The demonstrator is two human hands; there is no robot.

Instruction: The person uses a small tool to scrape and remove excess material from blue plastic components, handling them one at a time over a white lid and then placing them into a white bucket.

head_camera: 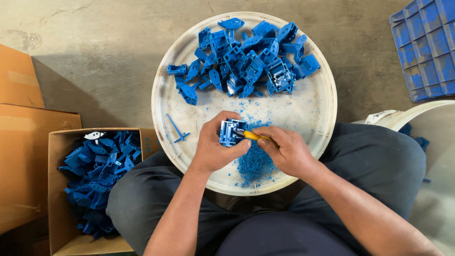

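Nearest the lens, the person's dark-trousered lap (265, 232), knees spread, with a big white round lid (313, 114) resting across them as a work surface. Both forearms reach in from below. The left hand (215, 147) has its grip closed around a blue plastic part (231, 132), fingers curled over the top, thumb pressed in from the near side. Just to the right of that grip, the right hand (284, 149) pinches a small yellow-handled knife (253, 136), its tip touching the part's edge (the blade itself is too small to make out).

Directly beneath the two grips lies a heap of blue shavings (255, 163) on the lid, with finer flecks scattered just beyond the part. Further out from the hands, at the lid's far side, sits a pile of blue parts (246, 61), loosely tumbled together. To the left of the left hand's grip, a thin blue sprue stick (176, 129) lies alone on the lid.

Well off to the left, on the concrete floor (109, 47), an open cardboard box (56, 189) holds more blue pieces. Far right, the corner of a blue crate (426, 47), and nearer, a white bucket rim (417, 114).
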